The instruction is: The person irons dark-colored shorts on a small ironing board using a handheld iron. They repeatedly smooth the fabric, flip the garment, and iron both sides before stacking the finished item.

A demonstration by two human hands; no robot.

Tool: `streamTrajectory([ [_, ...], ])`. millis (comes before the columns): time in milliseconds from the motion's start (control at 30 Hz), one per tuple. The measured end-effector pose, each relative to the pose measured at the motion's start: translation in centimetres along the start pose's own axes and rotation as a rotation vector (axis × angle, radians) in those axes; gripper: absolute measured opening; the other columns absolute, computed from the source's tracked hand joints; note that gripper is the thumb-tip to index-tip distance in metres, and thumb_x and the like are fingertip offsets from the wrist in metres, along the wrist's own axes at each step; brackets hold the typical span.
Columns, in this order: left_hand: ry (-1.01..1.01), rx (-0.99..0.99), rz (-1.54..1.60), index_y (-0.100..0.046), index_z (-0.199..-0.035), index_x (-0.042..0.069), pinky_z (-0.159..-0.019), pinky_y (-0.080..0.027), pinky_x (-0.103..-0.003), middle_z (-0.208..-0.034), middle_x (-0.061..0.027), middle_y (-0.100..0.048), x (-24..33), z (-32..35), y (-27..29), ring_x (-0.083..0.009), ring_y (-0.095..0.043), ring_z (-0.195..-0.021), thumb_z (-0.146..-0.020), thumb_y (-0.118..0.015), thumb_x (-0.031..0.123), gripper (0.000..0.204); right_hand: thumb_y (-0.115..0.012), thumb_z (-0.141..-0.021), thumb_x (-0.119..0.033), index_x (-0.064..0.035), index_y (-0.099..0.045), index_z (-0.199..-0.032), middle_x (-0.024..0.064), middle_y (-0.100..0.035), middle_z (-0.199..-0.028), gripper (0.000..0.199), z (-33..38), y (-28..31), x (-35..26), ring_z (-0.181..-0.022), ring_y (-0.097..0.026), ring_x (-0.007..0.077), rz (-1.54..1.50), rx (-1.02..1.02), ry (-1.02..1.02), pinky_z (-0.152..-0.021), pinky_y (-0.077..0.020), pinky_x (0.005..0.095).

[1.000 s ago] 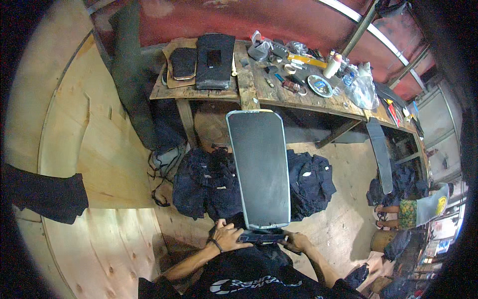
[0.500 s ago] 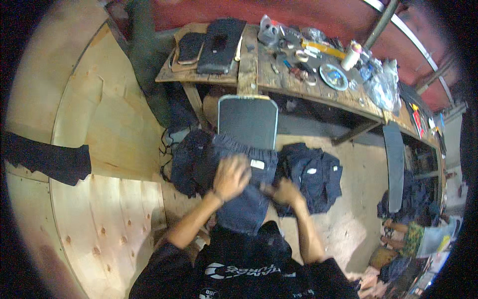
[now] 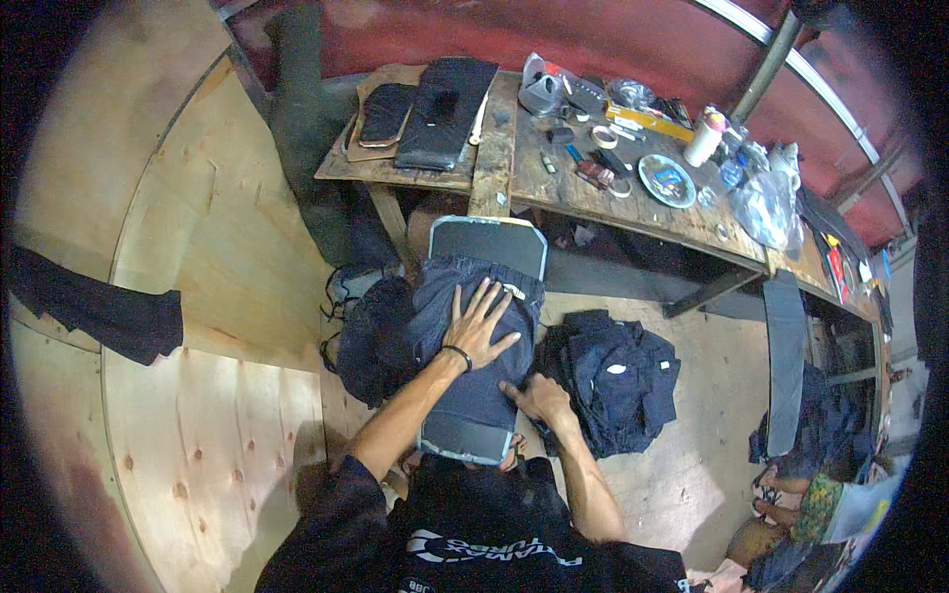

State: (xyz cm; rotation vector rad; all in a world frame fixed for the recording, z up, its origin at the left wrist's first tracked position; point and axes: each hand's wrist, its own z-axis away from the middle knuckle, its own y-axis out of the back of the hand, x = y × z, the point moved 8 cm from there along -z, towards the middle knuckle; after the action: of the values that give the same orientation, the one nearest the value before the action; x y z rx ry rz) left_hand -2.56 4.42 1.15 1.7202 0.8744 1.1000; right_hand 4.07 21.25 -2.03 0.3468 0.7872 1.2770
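A dark navy elastic-waist garment (image 3: 474, 391), probably shorts or trousers, lies around or over a narrow dark board with a light blue edge (image 3: 489, 242). The board shows beyond the waistband and again at the near end by my body. My left hand (image 3: 476, 328) rests flat on the cloth just below the waistband, fingers spread, partly covering a white label (image 3: 514, 291). At the garment's right edge, my right hand (image 3: 545, 399) has its thumb on top and its other fingers curled, pinching the cloth there.
A pile of similar dark garments (image 3: 618, 381) lies on the floor to the right, and more dark cloth (image 3: 376, 341) is at the left. Ahead, a wooden table (image 3: 643, 222) holds tape rolls, a plate (image 3: 667, 181), a bottle and plastic bags. Another person's legs (image 3: 781, 499) show at lower right.
The garment has shifted away from me along the board, baring the board's near end. My left hand has gone from curled and blurred to flat and spread.
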Motion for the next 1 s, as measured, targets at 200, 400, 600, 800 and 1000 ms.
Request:
streamTrajectory([
  [200,-0.171,-0.818,-0.254,-0.077,-0.120,0.007,-0.096,-0.052,-0.047,-0.126,-0.0203,-0.073,3.1,-0.7,-0.9,-0.0332,-0.070,-0.117,-0.095,-0.059,0.063,0.064,-0.061,-0.088,-0.079,0.0083,-0.071,-0.121,0.0366,-0.067,-0.125,0.094,0.6,-0.4,0.7,-0.122,-0.066,0.0472,-0.148,0.121,-0.093,-0.104,-0.0532,0.0535],
  [400,-0.301,-0.762,-0.843,-0.071,-0.135,0.014,-0.121,-0.006,-0.080,-0.133,-0.0082,-0.072,3.2,-3.9,0.1,-0.0261,-0.065,-0.128,-0.103,-0.053,0.040,0.045,-0.059,-0.089,-0.080,0.0090,-0.065,-0.129,0.0355,-0.066,-0.129,0.098,2.1,-0.5,0.7,-0.124,-0.065,0.0475,-0.193,0.220,-0.201,-0.106,-0.0516,0.0540],
  [600,-0.230,-0.476,-0.362,-0.076,-0.121,0.012,-0.123,-0.003,-0.079,-0.122,-0.0054,-0.072,2.2,-3.9,-1.6,-0.0199,-0.063,-0.126,-0.103,-0.048,0.021,0.034,-0.059,-0.089,-0.080,0.0058,-0.066,-0.127,0.0328,-0.068,-0.127,0.094,3.6,-0.4,0.6,-0.121,-0.067,0.0460,-0.217,0.284,-0.268,-0.103,-0.0526,0.0531],
  [800,-0.559,0.447,0.019,-0.064,-0.141,0.017,-0.122,-0.024,-0.070,-0.150,-0.0030,-0.056,2.8,3.3,4.7,-0.0235,-0.052,-0.140,-0.093,-0.067,0.027,0.049,-0.070,-0.091,-0.064,-0.0011,-0.071,-0.105,0.0216,-0.073,-0.100,0.065,8.5,1.2,-3.0,-0.096,-0.072,0.0399,-0.151,0.819,-0.241,-0.080,-0.0579,0.0463],
  [1000,0.093,0.038,0.143,-0.013,-0.170,0.015,-0.125,-0.002,-0.071,-0.175,-0.0225,-0.011,-5.2,-1.8,1.3,-0.0379,-0.008,-0.163,-0.075,-0.078,0.069,0.127,-0.075,-0.091,-0.044,-0.0114,-0.044,-0.157,0.0254,-0.057,-0.122,0.080,8.0,-7.5,-12.5,-0.107,-0.054,0.0404,0.230,0.548,0.203,-0.092,-0.0422,0.0530],
])
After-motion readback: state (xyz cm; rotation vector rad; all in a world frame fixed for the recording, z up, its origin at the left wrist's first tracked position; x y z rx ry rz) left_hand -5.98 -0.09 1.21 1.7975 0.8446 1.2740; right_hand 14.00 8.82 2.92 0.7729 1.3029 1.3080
